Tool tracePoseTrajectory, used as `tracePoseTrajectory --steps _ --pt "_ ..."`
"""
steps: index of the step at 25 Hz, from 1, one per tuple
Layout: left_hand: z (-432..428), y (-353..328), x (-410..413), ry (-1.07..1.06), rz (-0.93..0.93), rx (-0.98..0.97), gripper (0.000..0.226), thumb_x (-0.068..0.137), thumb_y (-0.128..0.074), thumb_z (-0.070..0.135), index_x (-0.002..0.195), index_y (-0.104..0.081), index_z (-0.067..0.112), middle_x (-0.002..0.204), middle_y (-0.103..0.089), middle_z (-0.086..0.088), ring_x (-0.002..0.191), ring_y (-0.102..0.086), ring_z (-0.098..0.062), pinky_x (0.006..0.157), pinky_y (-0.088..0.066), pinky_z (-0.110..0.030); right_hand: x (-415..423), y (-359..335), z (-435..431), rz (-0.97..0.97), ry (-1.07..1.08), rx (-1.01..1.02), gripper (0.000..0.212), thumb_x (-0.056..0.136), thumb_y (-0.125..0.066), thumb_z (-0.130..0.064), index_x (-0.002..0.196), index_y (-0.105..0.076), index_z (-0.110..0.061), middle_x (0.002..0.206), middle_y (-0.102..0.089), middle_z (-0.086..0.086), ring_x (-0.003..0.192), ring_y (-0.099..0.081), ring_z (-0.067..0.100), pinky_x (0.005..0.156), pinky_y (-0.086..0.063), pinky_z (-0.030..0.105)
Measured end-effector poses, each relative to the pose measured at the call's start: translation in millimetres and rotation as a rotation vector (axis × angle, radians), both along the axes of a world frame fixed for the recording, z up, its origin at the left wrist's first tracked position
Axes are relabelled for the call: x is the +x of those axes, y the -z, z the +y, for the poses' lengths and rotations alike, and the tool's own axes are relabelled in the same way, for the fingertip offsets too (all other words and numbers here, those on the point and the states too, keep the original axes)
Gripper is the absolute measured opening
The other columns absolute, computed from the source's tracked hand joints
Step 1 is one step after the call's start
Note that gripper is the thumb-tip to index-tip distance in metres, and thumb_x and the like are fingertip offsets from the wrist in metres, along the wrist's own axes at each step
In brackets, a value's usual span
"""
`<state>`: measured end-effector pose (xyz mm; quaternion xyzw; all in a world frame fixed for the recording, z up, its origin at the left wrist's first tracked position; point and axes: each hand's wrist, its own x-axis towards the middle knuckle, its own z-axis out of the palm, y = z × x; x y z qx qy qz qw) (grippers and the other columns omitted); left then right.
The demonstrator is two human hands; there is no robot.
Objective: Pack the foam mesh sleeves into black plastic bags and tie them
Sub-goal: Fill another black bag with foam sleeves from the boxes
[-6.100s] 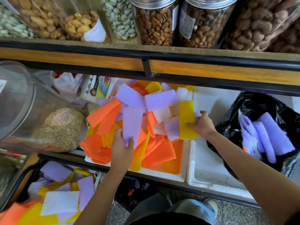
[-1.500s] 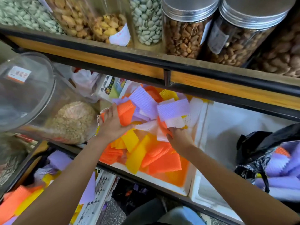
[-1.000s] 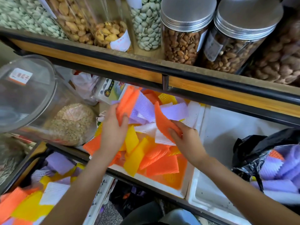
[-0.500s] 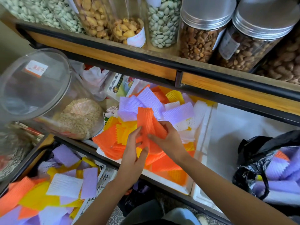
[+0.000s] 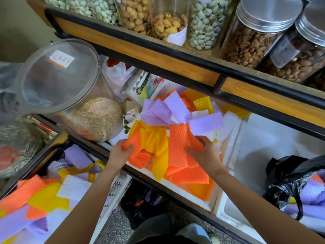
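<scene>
A heap of foam mesh sleeves (image 5: pixel 175 120), purple, orange, yellow and white, fills a white foam box (image 5: pixel 191 194) on the middle shelf. My left hand (image 5: pixel 121 154) grips a bunch of orange sleeves at the heap's left front. My right hand (image 5: pixel 204 154) grips other orange sleeves (image 5: pixel 177 148) near the heap's right side. A black plastic bag (image 5: pixel 288 175) sits at the far right, open, with purple sleeves (image 5: pixel 309 191) and one orange sleeve inside.
A second white foam box (image 5: pixel 233 215) lies between the heap and the bag. A clear tub of grain (image 5: pixel 73 103) stands left of the heap. Jars of nuts (image 5: pixel 255 32) line the upper shelf. A lower basket (image 5: pixel 112 196) at bottom left holds more sleeves.
My hands have moved apart: the left hand went to the heap's left front and took orange sleeves, while the right hand stays clenched on the orange bunch. The camera shifted slightly.
</scene>
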<state>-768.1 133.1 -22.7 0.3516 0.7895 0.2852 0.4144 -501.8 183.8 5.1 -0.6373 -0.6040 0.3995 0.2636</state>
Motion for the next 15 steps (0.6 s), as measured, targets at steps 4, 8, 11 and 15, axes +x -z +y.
tracePoseTrajectory --steps 4,8,11,15 --pt "-16.0 -4.1 24.5 0.016 0.071 0.149 0.040 0.091 -0.060 0.014 0.130 -0.052 0.005 0.110 -0.064 -0.011 0.097 -0.061 -0.024 0.077 -0.042 -0.026 -4.8 -0.2 -2.6 -0.066 0.005 0.023 0.052 0.074 -0.077 -0.019 0.121 -0.056 -0.007 0.113 -0.066 0.007 0.105 -0.061 0.024 0.089 -0.047 0.034" --pt "-26.7 -35.4 62.3 -0.009 0.099 0.431 0.022 0.092 -0.056 0.008 0.113 -0.059 0.014 0.087 -0.062 0.008 0.076 -0.058 0.003 0.065 -0.039 -0.006 -13.7 -12.2 -11.0 -0.061 0.026 0.051 0.049 0.077 -0.074 -0.018 0.120 -0.054 -0.008 0.111 -0.065 0.005 0.103 -0.061 0.024 0.086 -0.047 0.034" --pt "-23.5 -46.2 92.8 0.112 0.067 0.585 0.031 0.094 -0.052 0.007 0.125 -0.055 0.015 0.115 -0.060 0.007 0.100 -0.057 -0.005 0.085 -0.043 -0.014 -22.6 -30.0 -18.8 0.030 0.019 0.063 0.045 0.080 -0.073 -0.020 0.118 -0.053 -0.010 0.105 -0.062 0.000 0.099 -0.061 0.020 0.084 -0.048 0.034" --pt "-21.5 -55.4 136.2 0.302 -0.008 0.667 0.042 0.095 -0.045 0.021 0.133 -0.036 0.035 0.140 -0.040 0.010 0.131 -0.035 -0.001 0.109 -0.027 -0.014 -14.2 -56.5 -31.4 0.295 0.017 -0.044 0.046 0.084 -0.068 -0.027 0.122 -0.044 -0.016 0.113 -0.060 -0.002 0.096 -0.060 0.003 0.080 -0.050 0.018"
